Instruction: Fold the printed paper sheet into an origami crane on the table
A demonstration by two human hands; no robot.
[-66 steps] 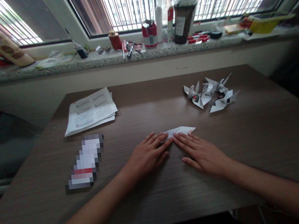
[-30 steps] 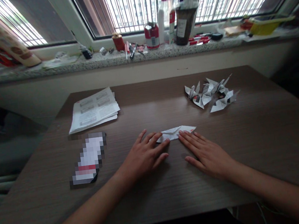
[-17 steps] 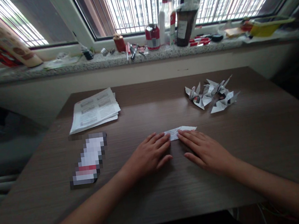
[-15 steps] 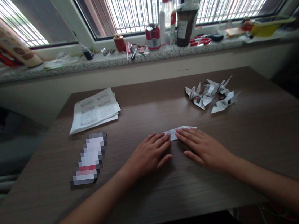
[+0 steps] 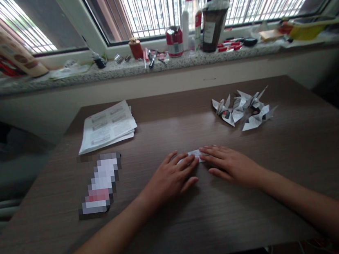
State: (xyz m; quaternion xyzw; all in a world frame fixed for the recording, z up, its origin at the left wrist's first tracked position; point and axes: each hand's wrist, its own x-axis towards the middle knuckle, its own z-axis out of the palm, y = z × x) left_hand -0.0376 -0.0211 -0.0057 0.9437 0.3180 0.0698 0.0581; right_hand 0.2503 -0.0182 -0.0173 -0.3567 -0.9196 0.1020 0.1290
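Observation:
A small folded strip of printed paper [image 5: 195, 154] lies on the brown table [image 5: 181, 220], mostly covered by my fingers. My left hand [image 5: 175, 173] rests flat over its left part, fingers stretched out. From the other side my right hand [image 5: 231, 162] presses on the right part with fingertips, its fingers also extended. Both thumbs point inward, off the paper. Several folded paper cranes [image 5: 244, 109], made of the same kind of printed paper, sit in a cluster beyond my right hand.
A stack of printed sheets [image 5: 107, 126] lies at the back left, with a blurred-out phone [image 5: 101, 185] nearer me. Along the stone windowsill [image 5: 89, 76] stand a red can [image 5: 174, 42], a cup with dark drink [image 5: 213, 27], a bottle [image 5: 187, 21] and a yellow container [image 5: 308, 29].
My left fingers have slid slightly right over the strip. Less of its right end shows beyond my right hand. The whole view has shifted a little.

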